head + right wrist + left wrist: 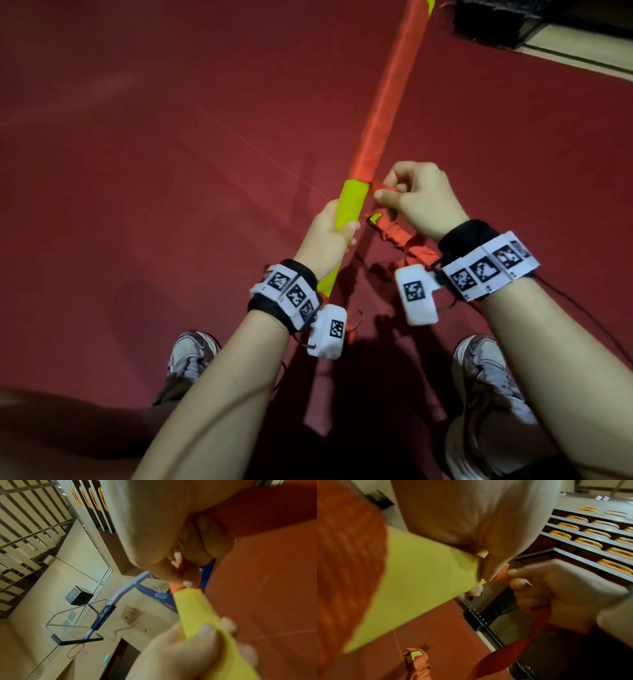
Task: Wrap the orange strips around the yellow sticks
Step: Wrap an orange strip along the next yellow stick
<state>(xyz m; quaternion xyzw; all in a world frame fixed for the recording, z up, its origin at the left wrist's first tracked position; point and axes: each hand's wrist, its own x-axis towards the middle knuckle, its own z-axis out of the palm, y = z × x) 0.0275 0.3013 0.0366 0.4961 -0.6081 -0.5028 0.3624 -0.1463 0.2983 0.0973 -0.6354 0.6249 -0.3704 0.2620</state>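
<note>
A long yellow stick (349, 202) runs from between my feet up to the top of the head view, its far length covered in orange strip (387, 99). My left hand (337, 228) grips the bare yellow part (412, 582) just below the wrapped section. My right hand (380, 192) pinches the loose end of the orange strip (502, 574) between thumb and forefinger right beside the stick (199, 612). A second stick (397, 233), bundled in orange strips with a yellow tip (413, 655), lies on the floor under my right hand.
The floor (171, 171) is dark red. My two shoes (191, 356) stand at the bottom of the head view. A black box (493, 24) sits at the top right by a pale edge. Rows of yellow seats (590, 543) and a basketball hoop (75, 650) show in the wrist views.
</note>
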